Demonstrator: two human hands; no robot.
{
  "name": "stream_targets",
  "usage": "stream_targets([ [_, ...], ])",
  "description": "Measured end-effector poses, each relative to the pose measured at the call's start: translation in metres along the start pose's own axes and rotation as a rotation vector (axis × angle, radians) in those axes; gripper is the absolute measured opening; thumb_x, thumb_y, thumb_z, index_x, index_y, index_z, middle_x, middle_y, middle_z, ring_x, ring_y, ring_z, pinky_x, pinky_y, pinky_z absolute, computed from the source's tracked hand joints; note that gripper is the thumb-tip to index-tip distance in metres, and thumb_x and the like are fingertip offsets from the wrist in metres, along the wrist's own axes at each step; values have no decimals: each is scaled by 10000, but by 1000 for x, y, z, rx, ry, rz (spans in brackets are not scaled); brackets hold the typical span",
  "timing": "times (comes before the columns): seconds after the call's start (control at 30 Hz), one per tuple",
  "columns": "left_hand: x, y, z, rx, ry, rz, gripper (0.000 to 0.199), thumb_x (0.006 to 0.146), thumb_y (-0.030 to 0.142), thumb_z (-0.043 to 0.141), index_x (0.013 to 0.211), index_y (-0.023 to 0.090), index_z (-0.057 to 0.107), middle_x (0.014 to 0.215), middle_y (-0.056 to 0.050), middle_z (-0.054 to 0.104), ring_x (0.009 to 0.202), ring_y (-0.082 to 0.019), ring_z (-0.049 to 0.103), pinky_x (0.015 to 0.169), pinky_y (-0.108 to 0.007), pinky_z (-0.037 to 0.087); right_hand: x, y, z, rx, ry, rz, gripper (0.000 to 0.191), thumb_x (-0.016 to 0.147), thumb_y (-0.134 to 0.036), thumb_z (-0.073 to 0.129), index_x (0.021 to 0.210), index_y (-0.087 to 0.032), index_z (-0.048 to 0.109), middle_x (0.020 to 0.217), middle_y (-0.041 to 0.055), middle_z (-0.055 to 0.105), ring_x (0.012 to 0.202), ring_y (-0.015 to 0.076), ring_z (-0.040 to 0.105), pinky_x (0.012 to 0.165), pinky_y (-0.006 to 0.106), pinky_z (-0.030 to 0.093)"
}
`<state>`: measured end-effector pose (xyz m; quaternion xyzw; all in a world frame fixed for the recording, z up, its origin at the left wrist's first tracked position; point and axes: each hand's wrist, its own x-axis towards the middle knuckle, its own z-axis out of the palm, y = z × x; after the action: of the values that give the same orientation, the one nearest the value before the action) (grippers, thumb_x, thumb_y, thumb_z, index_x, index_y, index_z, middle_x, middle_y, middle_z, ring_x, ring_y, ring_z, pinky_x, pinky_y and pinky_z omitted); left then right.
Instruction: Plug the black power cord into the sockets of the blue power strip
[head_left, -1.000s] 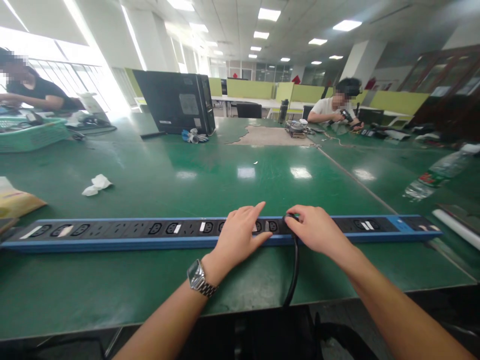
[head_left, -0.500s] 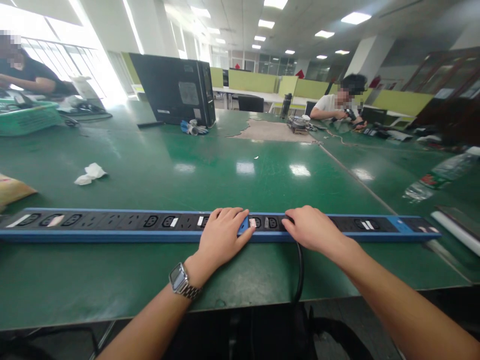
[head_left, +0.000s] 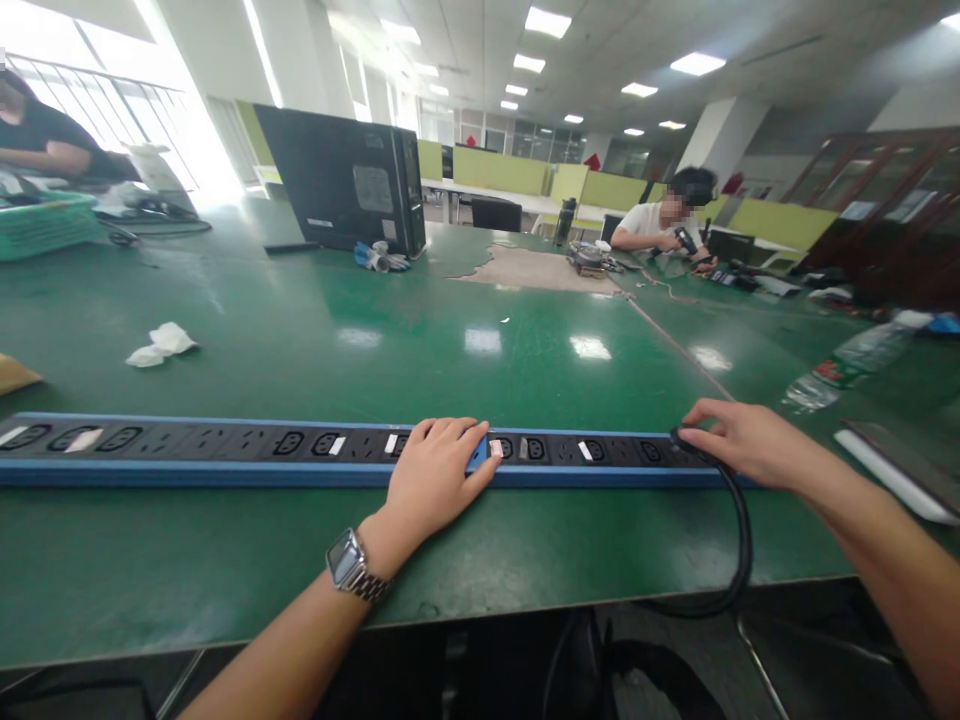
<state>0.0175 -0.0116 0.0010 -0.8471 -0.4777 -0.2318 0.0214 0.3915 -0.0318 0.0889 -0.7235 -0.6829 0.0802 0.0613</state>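
Observation:
A long black power strip with blue edges lies across the table in front of me, with rows of sockets and small white labels. My left hand lies palm down over its middle, fingers curled over the far edge and thumb stretched along the face beside a blue section. My right hand pinches a black plug at the sockets on the right part of the strip. Whether the plug sits in a socket I cannot tell. Its black cable loops down past the table's near edge.
Crumpled tissue lies at the left, and a plastic bottle at the right. Farther back stand a black computer case with gloves beside it, and a green basket. Two other people sit at the table.
My right hand has moved right along the strip with the plug, and the cable has swung with it. My left hand stays on the strip. The view has shifted slightly.

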Motion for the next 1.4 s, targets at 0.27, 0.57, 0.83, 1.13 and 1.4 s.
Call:
stream_targets([
  [0.27,-1,-1,0,18,-8,-2,411,966,456,452,1241,195,611,1253,-86,658,1155,-270,587,1013,-468,397,5,27,15,-60,-19,-77,312,810,-478,519,888,-215,667,558,10,637,527,197,593,543,309,374],
  [0.57,-2,-1,1,18,4,-2,411,961,447,465,1242,188,615,1245,-91,662,1145,-273,593,1009,-476,407,5,26,26,-81,-10,-58,292,818,-455,520,877,-221,684,624,36,672,583,216,623,566,311,400],
  [0.83,1,16,-1,-152,96,14,617,894,410,590,1439,206,385,1444,-133,489,1288,-276,491,1049,-446,399,-11,-65,10,89,234,22,327,781,-544,619,877,-234,662,583,15,650,531,201,589,515,309,383],
  [1.13,-29,-16,-39,-265,460,-140,498,881,455,613,1291,218,459,1140,-101,607,1013,-243,619,888,-382,513,-27,-147,50,871,238,-322,351,843,-459,615,1080,-200,607,968,72,732,903,204,694,811,340,536],
  [1.4,-59,-102,-56,-203,321,-282,408,820,567,651,1048,229,652,992,-56,707,902,-240,666,871,-386,517,-6,-62,136,162,668,-251,285,896,-400,511,990,-180,666,1095,106,712,1070,259,635,958,416,440],
])
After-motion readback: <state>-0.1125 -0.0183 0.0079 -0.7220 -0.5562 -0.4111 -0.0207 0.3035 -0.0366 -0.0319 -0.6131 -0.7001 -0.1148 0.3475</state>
